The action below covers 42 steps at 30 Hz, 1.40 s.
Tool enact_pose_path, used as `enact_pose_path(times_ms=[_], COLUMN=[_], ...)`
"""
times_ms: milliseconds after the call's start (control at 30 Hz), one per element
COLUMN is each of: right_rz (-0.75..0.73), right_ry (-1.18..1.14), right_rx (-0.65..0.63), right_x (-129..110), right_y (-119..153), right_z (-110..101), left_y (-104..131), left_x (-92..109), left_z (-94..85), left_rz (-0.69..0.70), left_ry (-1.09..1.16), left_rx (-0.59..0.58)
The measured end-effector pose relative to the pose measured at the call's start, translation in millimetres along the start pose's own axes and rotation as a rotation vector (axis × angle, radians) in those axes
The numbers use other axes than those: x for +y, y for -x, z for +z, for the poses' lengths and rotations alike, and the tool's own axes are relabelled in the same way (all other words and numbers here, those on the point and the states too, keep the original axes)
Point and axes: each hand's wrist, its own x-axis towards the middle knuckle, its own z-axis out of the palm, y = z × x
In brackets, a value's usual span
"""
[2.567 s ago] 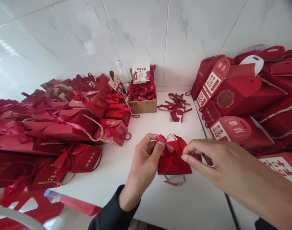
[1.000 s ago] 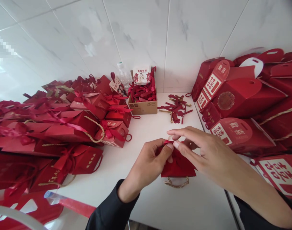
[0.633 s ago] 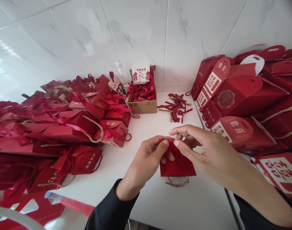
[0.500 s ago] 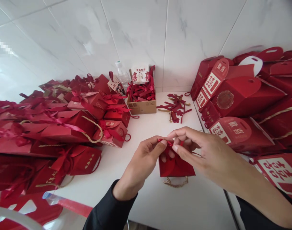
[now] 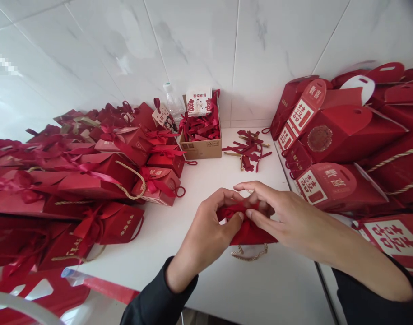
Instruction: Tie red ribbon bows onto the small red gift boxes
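Observation:
A small red gift bag with a gold rope handle on its near side lies on the white table between my hands. My left hand pinches a red ribbon on top of the bag, its thumb pointing toward the other thumb. From the right, my right hand closes on the same ribbon, with thumb and fingertips bent around it. The fingers hide most of the knot and the bag's far side.
Many finished red gift boxes with bows are heaped on the left. A cardboard box of ribbons and a clear bottle stand by the tiled wall. Dark red tassel-like pieces lie beside it. Larger red boxes are stacked right.
My hands have drawn closer together over the ribbon, and my left hand has turned with its thumb lower. The bag's visible part has become smaller under my hands.

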Motion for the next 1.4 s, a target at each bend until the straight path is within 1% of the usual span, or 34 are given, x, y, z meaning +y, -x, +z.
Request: enact_pose_path(times_ms=[67, 100, 167, 233, 300, 367, 467, 533, 700, 833, 900, 1033, 1133, 1233, 1400], right_rz=[0.057, 0.069, 0.065, 0.044, 0.022, -0.018, -0.072, -0.059, 0.030, 0.050, 0.051, 0.061, 0.079, 0.081, 0.049], right_ry=[-0.042, -0.060, -0.087, -0.104, -0.113, -0.118, -0.135, -0.144, -0.118, -0.094, -0.086, -0.066, -0.058, -0.048, -0.019], right_rx=[-0.028, -0.025, -0.019, -0.012, -0.005, -0.009, -0.064, -0.092, -0.076, -0.065, -0.058, -0.052, -0.069, -0.079, -0.066], right_x=[1.5, 2.4, 4.1, 5.3, 5.9, 6.3, 7.3, 8.0, 8.1, 6.2, 5.7, 6.1, 6.7, 7.2, 9.7], right_y=[-1.8, -2.4, -2.7, -2.7, -3.0, -3.8, -4.7, -4.7, -4.1, -4.1, -3.9, -3.3, -4.0, -5.0, -3.5], right_z=[-0.1, -0.1, -0.4, -1.4, -3.1, -4.8, -6.6, -7.4, -9.0, -9.6, -9.7, -9.8, -9.7, -9.9, -13.5], left_y=[1.8, 2.4, 3.1, 3.7, 4.5, 5.5, 6.7, 7.0, 9.1, 15.0, 18.1, 20.5, 17.9, 14.9, 17.4], left_x=[-0.7, -1.7, -5.9, -12.5, -19.9, -26.4, -32.5, -34.0, -32.0, -27.4, -24.5, -19.1, -16.9, -15.3, -12.9], left_z=[2.4, 3.7, 6.5, 9.5, 12.5, 14.9, 16.5, 16.3, 14.1, 14.4, 15.0, 13.6, 10.3, 7.9, 7.9], left_rz=[0.052, 0.099, 0.233, 0.353, 0.424, 0.485, 0.582, 0.605, 0.541, 0.486, 0.447, 0.239, 0.147, 0.109, 0.104], left_ry=[-0.133, -0.218, -0.409, -0.546, -0.592, -0.597, -0.607, -0.618, -0.625, -0.631, -0.597, -0.419, -0.420, -0.434, -0.460], left_rx=[0.030, 0.056, 0.136, 0.222, 0.271, 0.288, 0.327, 0.362, 0.378, 0.392, 0.376, 0.325, 0.318, 0.290, 0.312])
